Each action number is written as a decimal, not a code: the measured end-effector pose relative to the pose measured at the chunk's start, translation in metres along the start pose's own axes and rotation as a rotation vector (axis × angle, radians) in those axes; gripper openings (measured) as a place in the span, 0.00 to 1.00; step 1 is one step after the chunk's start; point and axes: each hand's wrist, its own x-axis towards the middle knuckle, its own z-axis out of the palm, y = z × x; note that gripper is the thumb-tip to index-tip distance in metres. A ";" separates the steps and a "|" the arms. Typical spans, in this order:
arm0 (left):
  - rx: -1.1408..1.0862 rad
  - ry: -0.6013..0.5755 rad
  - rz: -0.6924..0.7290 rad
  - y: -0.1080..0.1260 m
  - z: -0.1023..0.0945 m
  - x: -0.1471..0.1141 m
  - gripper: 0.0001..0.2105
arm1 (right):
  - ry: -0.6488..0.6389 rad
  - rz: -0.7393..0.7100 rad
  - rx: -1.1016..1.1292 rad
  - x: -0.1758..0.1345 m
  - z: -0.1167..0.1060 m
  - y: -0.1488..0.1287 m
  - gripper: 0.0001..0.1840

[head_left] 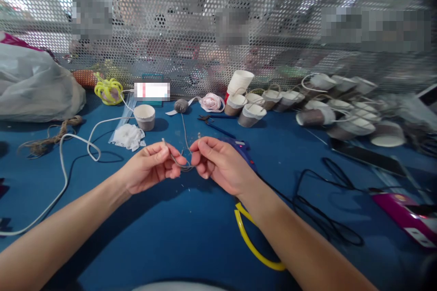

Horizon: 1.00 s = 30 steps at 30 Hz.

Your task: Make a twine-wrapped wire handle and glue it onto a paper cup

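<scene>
My left hand [157,162] and my right hand [220,159] meet over the middle of the blue table. Each is closed in a pinch on a thin grey-brown cord [182,165], which bends down between them in a shallow curve. Its two ends stick up above my fingers. A strand of grey yarn [185,129] runs from a small yarn ball [180,106] at the back down to my right fingertips. Whether that strand is wound around the cord is too small to tell. Behind my hands lie blue-handled pliers [218,126].
Left stand a small lined cup [144,117], a white ruffled pile [128,137] and a white cable [62,163]. Several handled cups [251,114] line the back right. A blue device [243,148] and yellow curved piece [246,236] lie by my right arm. Perforated metal [191,32] closes the back.
</scene>
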 end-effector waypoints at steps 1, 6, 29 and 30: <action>-0.035 -0.001 0.005 -0.001 0.001 0.000 0.09 | -0.005 0.007 0.038 0.000 0.000 -0.001 0.12; -0.050 -0.057 0.028 -0.001 0.006 -0.003 0.09 | -0.032 0.032 0.133 0.000 0.001 -0.002 0.12; -0.037 0.028 0.090 -0.002 0.003 0.000 0.06 | -0.154 0.023 0.224 0.001 -0.002 0.000 0.11; -0.036 0.030 0.090 -0.002 0.003 0.000 0.06 | -0.152 0.020 0.223 0.000 -0.002 -0.001 0.11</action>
